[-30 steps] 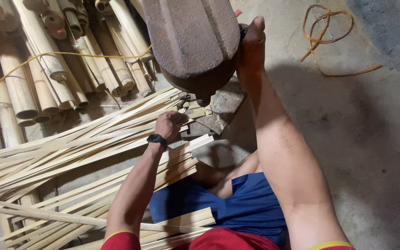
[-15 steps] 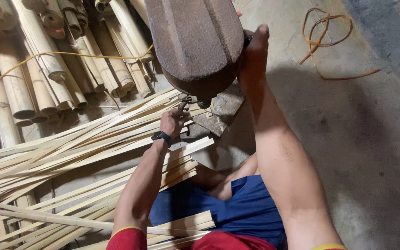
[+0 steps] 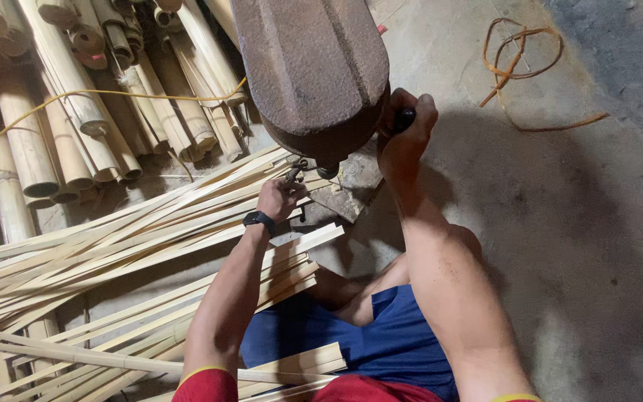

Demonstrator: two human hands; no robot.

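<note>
Since a moment ago we have slid our left hand [image 3: 280,197] a little further in under the machine, while our right hand [image 3: 403,134] has stayed wrapped around the dark handle [image 3: 405,119] at the machine's side. Our left fingers are curled narrowly around the end of a pale bamboo strip [image 3: 187,223], held right below the rusty brown machine head [image 3: 314,71], just beside its small metal parts; a black wristwatch [image 3: 260,220] sits on that wrist. Our right fist is closed tight on the handle, touching the edge of the machine head. Under our left arm lies a fanned pile of split strips [image 3: 76,260], reaching to the left edge and over our blue shorts [image 3: 381,335]. Beyond them round bamboo poles [image 3: 53,126] are stacked, with a yellow cord [image 3: 61,97] across them. On the concrete floor [image 3: 597,238] to the right lies a loop of orange cord [image 3: 519,63].
</note>
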